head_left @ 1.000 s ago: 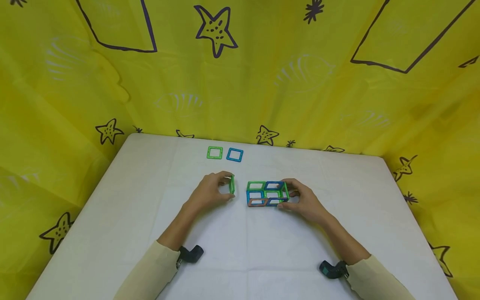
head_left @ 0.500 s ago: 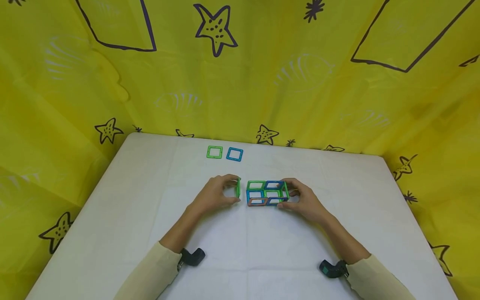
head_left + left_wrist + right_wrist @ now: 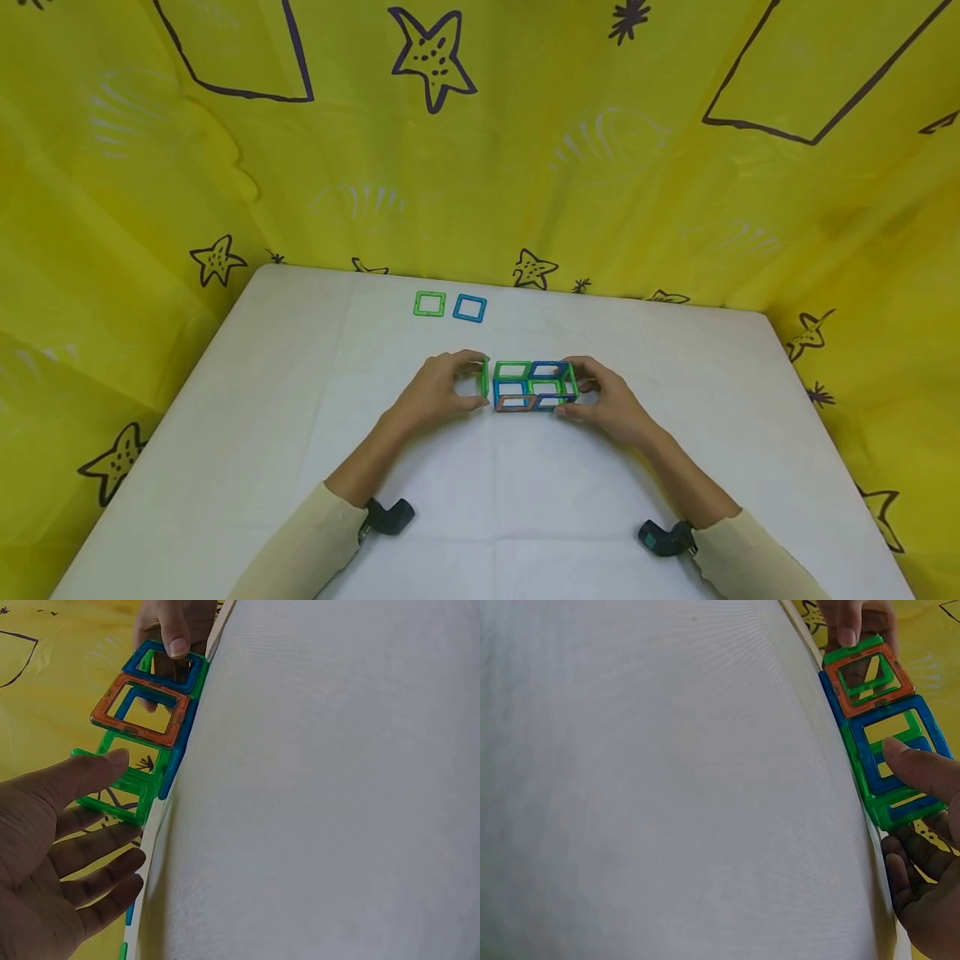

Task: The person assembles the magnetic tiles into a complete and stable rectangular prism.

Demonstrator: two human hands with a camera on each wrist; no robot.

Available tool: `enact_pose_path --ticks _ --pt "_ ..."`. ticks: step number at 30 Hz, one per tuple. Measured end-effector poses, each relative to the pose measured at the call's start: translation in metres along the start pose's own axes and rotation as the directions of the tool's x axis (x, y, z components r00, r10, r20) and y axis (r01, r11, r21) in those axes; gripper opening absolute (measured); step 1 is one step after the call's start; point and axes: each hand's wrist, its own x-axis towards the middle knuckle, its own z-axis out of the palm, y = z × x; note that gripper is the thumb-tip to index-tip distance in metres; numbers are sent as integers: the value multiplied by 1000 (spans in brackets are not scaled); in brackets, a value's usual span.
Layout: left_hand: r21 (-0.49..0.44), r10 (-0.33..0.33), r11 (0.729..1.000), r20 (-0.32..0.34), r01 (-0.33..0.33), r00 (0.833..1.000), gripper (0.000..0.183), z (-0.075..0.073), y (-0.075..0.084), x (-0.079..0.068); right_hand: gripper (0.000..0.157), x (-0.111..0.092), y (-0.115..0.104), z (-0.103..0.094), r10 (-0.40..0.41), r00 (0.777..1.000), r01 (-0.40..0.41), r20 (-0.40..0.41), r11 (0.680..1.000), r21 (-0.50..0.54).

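In the head view my left hand (image 3: 433, 390) pinches a green square magnetic tile (image 3: 485, 382) upright by its edges, thumb at the front and fingers behind. The tile stands just left of a box of magnetic tiles (image 3: 530, 388), with a narrow gap visible. Blue, green and orange square frames make up the box, which lies on the table. My right hand (image 3: 615, 406) grips its right end. The right wrist view shows that thumb on a front blue tile (image 3: 864, 750), beside an orange tile (image 3: 841, 694). Some fingertips are hidden behind the box.
Two loose tiles, one green (image 3: 430, 315) and one blue (image 3: 469, 320), lie flat beyond my left hand. A white cloth covers the table (image 3: 675, 367). Behind it hangs a yellow curtain (image 3: 480, 183) with starfish drawings.
My left hand has moved right with the green tile, bringing it close to the box's left end. The right hand and the box have stayed in place.
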Motion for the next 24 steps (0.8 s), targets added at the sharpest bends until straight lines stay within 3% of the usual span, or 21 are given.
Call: enact_pose_path --ticks 24 --pt "-8 -15 1000 15 15 1000 62 7 5 1 69 0 0 0 8 1000 -8 5 1000 -1"
